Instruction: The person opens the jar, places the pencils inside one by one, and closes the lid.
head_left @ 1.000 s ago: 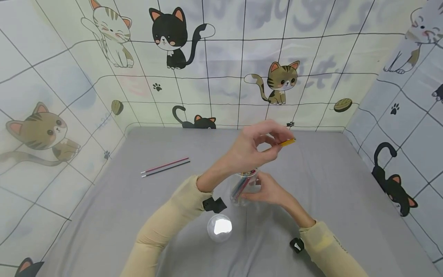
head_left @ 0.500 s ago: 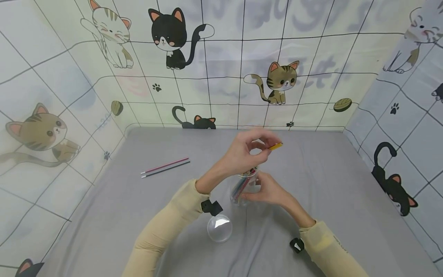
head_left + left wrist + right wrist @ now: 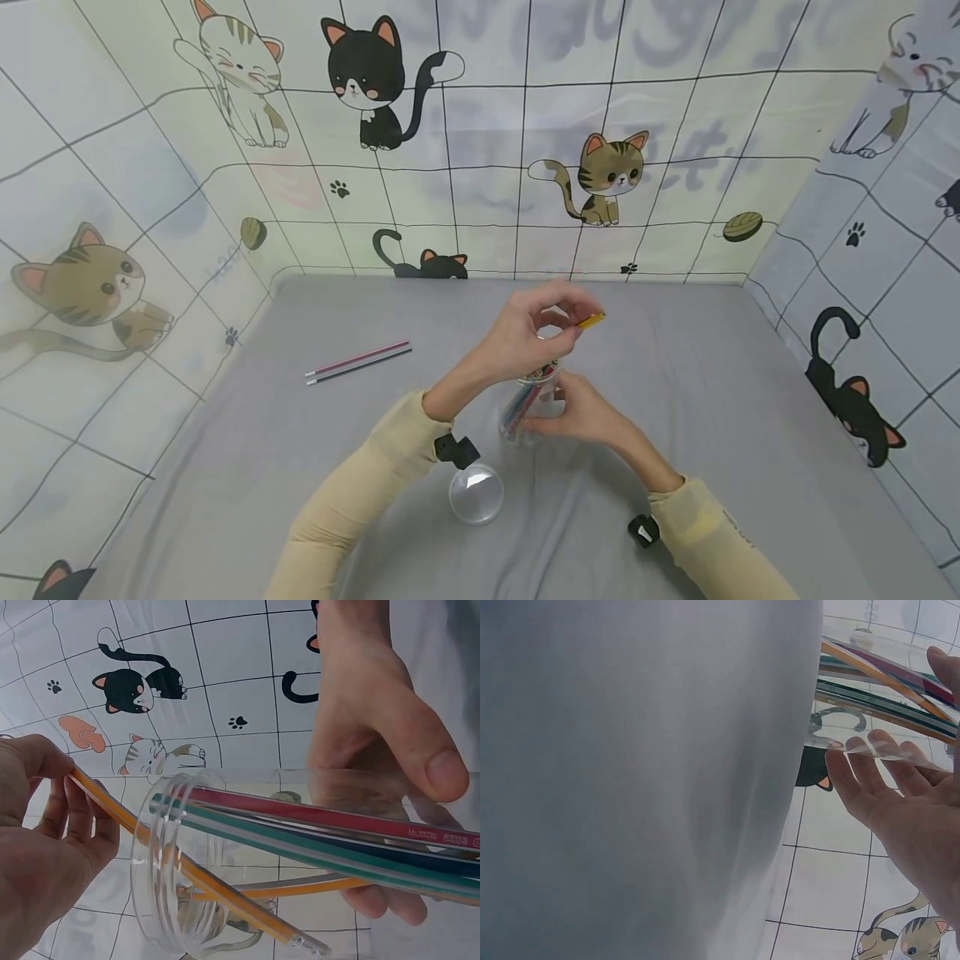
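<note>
A yellow pencil point(image 3: 591, 320) is above and partly inside a clear jar point(image 3: 516, 408), near the middle of the scene. The left hand point(image 3: 528, 327) pinches it close to one end, thumb and fingers closed on it with no slack, and that end sticks out to the right of the fingertips. In the left wrist view its silver-banded end slants down through the jar's mouth. The jar stands on the grey cloth point(image 3: 225, 467), holding a red pencil point(image 3: 322, 814), green pencils point(image 3: 300, 852) and others. The right hand point(image 3: 585, 408) grips the jar from the right, thumb on the near side and fingers round the far side, spread only as wide as the jar. Just nearer than the jar lies a clear round lid point(image 3: 476, 495). Well to the left, a reddish pencil point(image 3: 358, 358) and a dark pencil point(image 3: 360, 367) lie side by side. Beyond the cloth's far edge rises a cat-patterned wall covering point(image 3: 487, 192)
</note>
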### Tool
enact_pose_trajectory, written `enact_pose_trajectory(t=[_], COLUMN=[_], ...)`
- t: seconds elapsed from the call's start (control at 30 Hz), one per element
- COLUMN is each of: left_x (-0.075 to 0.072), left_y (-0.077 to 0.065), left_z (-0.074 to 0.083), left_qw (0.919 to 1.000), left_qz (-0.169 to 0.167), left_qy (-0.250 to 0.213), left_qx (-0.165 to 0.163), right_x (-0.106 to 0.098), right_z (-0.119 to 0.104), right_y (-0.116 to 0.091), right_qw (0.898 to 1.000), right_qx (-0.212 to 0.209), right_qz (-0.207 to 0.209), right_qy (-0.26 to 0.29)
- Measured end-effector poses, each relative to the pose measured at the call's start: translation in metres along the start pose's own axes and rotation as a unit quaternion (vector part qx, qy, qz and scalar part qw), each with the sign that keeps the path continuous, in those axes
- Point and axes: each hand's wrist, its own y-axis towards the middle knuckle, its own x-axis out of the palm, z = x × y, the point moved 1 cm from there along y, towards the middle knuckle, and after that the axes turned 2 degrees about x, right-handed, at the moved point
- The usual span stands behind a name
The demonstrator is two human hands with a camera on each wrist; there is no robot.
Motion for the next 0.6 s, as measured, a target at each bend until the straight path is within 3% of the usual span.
enact_pose_trajectory(t=[0.1, 0.37, 0.6], left_x=[-0.001, -0.002, -0.004], left_y=[-0.001, -0.005, -0.008], left_z=[-0.001, -0.003, -0.007], left_qw=[1.0000, 0.9998, 0.9996], left_qz=[-0.002, -0.004, -0.009], left_qy=[0.002, 0.011, 0.021], left_qx=[-0.007, -0.015, -0.014], right_x=[0.000, 0.007, 0.006], right_z=[0.001, 0.040, 0.045], right_y=[0.000, 0.002, 0.001], right_qw=[1.000, 1.000, 1.000], right_qx=[-0.004, -0.010, -0.006], right_qz=[0.000, 0.008, -0.001], right_qy=[-0.002, 0.005, 0.024])
